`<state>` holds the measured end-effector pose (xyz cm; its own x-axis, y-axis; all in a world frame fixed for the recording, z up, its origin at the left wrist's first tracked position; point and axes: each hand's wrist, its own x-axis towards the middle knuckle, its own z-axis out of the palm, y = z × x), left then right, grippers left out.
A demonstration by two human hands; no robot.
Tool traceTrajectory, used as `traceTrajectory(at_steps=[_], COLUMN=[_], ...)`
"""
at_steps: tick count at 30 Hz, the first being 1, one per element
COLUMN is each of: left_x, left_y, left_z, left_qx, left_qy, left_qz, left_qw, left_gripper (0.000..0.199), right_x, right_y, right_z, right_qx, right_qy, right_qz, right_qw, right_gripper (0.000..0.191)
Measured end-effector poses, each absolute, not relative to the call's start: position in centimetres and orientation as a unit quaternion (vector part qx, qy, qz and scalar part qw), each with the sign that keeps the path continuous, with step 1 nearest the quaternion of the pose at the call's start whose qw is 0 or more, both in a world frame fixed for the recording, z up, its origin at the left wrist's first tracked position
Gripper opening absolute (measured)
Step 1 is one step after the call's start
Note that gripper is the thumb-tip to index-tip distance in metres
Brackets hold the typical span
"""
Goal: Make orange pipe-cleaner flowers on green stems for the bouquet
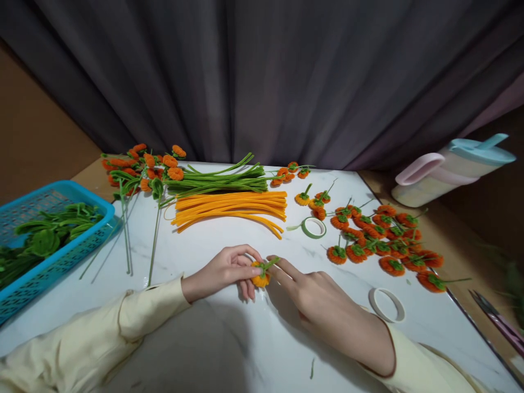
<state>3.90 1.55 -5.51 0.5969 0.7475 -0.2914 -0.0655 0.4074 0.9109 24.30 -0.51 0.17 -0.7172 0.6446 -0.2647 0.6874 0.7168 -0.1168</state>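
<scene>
While a flower (262, 280) is pinched (left hand (226, 273)), visible tabletop edges (463, 315) lie distant.

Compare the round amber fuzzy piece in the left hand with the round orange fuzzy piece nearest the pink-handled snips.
Colour: the round amber fuzzy piece is yellower than the round orange fuzzy piece.
Pose: the amber piece is held by the left hand; the orange piece rests near the white table's right edge.
Stem: the amber piece's looks thicker than the orange piece's.
Both have ribbed sides and green tops.
</scene>
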Motion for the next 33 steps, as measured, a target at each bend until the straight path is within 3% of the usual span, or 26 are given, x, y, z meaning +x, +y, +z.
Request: traceTrajectory(at_steps=[15,20,27,33], left_x=[3.9,4.0,3.9,4.0], left_y=[1.4,1.3,1.3,0.9], left_z=[-5.3,-5.3,-5.7,-6.0], left_qx=[0.48,0.483,0.49,0.511], left_qy=[0.364,0.365,0.364,0.371], left_qz=[0.256,0.255,0.269,0.286], left_qw=[0.756,0.754,0.745,0.721], left_gripper=[0.032,0.031,0.03,0.029], right_x=[24.7,24.4,23.8,23.4], right_y=[-0.2,-0.6,-1.9,-1.7], right_z=[0.4,0.0,-1.2,-0.7], right_qx=[0.368,0.378,0.349,0.375], right_qy=[0.902,0.909,0.931,0.919], right_qz=[-0.218,-0.155,0.046,-0.021], right_qw=[0.055,0.087,0.095,0.121], right_gripper=[0.061,0.054,0.044,0.045])
